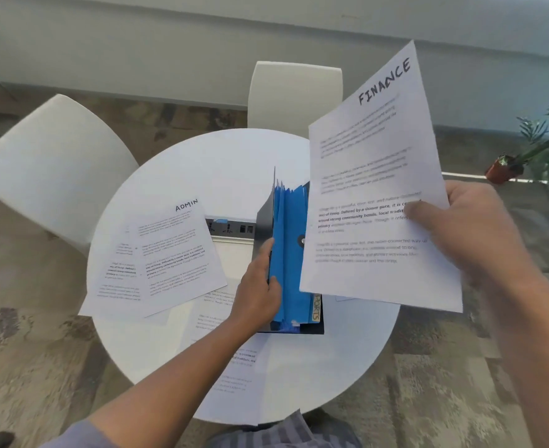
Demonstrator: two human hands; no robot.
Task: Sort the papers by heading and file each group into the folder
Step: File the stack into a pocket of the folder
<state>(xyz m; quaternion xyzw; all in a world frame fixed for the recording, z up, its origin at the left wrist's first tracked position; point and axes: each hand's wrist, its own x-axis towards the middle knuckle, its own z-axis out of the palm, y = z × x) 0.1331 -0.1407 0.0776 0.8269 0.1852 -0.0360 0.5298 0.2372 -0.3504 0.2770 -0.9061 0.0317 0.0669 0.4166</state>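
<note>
A blue expanding folder (291, 253) with several pockets stands open at the middle of the round white table (176, 163). My left hand (258, 286) grips its grey front cover, holding the pockets apart. My right hand (470, 227) pinches a sheet headed FINANCE (373, 176) by its right edge, raised above the folder's right side. A stack headed ADMIN (166, 257) lies on the table to the left. More printed sheets (231, 360) lie near the front edge, partly under my left arm. A yellow tab (316, 310) shows at the folder's near end.
Two white chairs stand behind the table, one at the left (50, 176) and one at the back (294, 92). A grey socket strip (231, 226) is set in the tabletop. A potted plant (505, 169) stands on the floor at the right.
</note>
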